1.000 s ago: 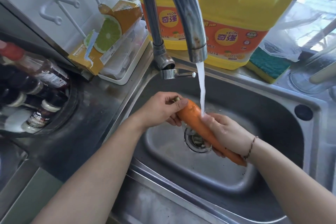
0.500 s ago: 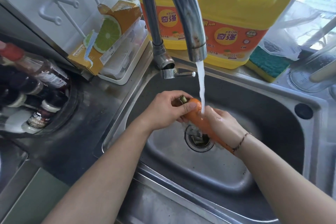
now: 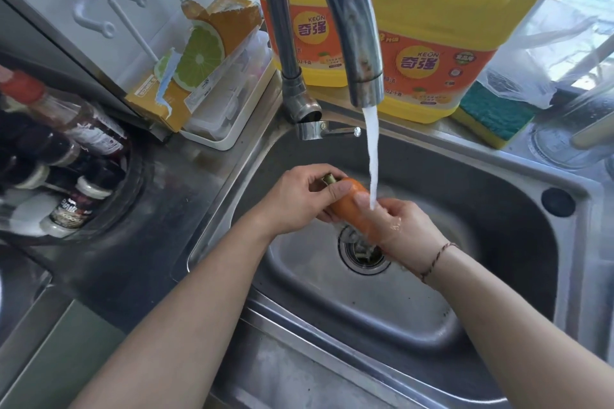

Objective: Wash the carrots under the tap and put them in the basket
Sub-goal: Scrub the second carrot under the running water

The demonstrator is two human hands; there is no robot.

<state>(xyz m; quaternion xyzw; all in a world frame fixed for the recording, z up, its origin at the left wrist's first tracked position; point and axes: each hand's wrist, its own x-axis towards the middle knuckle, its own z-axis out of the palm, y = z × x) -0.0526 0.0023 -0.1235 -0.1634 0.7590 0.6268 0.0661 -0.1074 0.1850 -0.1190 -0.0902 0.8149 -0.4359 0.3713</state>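
Note:
An orange carrot [image 3: 349,206] is held over the steel sink [image 3: 498,209], above the drain [image 3: 363,251]. My left hand [image 3: 295,199] grips its thick stem end, thumb across the top. My right hand [image 3: 398,226] is wrapped around the carrot's lower part and hides the tip. Water runs from the curved tap [image 3: 352,26] and lands where my right hand meets the carrot. No basket is in view.
Two yellow detergent jugs [image 3: 442,26] stand behind the tap, with a green and yellow sponge [image 3: 491,119] to their right. A torn orange box [image 3: 199,56] and a white tray [image 3: 229,116] sit left of the tap. Sauce bottles [image 3: 66,143] fill a round recess at far left.
My right hand has slid up the carrot toward the thick end, so the tip that showed earlier is now covered. Both hands have shifted slightly left under the stream.

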